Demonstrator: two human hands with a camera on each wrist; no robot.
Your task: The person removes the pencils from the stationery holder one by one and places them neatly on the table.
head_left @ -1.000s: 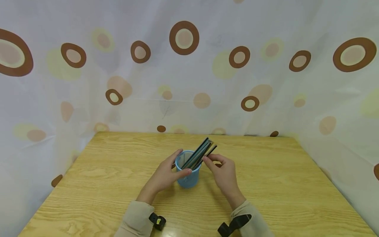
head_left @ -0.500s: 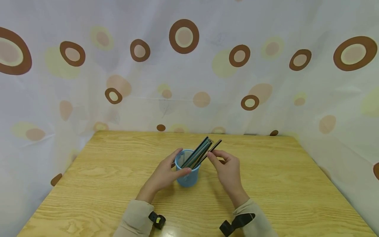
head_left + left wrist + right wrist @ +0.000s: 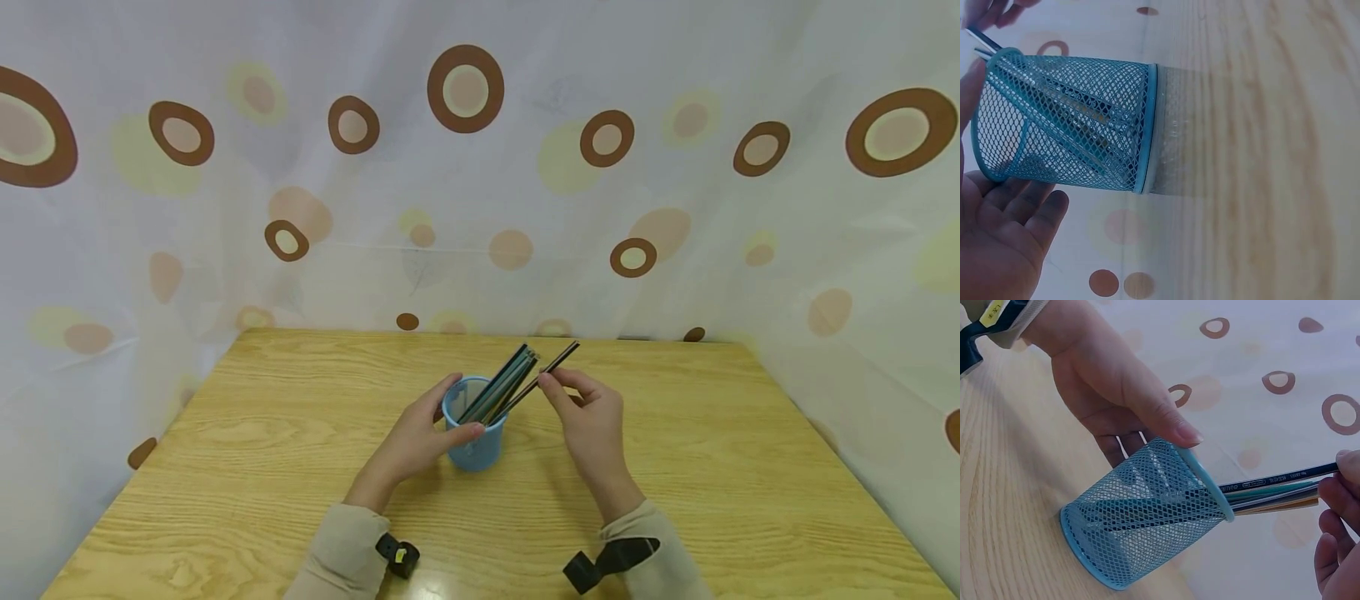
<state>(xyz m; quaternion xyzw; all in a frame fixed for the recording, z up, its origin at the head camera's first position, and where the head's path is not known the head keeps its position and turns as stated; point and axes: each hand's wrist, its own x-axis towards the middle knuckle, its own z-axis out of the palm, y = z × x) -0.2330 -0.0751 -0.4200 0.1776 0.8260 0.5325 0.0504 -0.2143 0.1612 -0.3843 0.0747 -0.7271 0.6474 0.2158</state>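
A light blue mesh pen cup [image 3: 476, 450] stands upright on the wooden table. My left hand [image 3: 416, 442] grips it near the top, thumb at the near side of the rim and fingers round the far side. Several pencils [image 3: 501, 385] in dark and greenish tones lean to the right inside the cup. Between thumb and index finger, my right hand [image 3: 592, 425] pinches a black pencil [image 3: 1272, 480] with printed lettering, drawn partway out. Its lower part still crosses the rim in the head view. Through the mesh [image 3: 1085, 119] the pencils show slanting to the base.
The wooden table [image 3: 720, 467] spreads out on both sides of the cup. A white curtain [image 3: 465, 192] with brown ring patterns hangs behind it and along both sides. A black strapped device [image 3: 611, 560] sits on the right sleeve, another [image 3: 399, 556] on the left.
My right hand has moved up and to the right, drawing the black pencil farther out of the cup. My left hand and the cup stay nearly in place.
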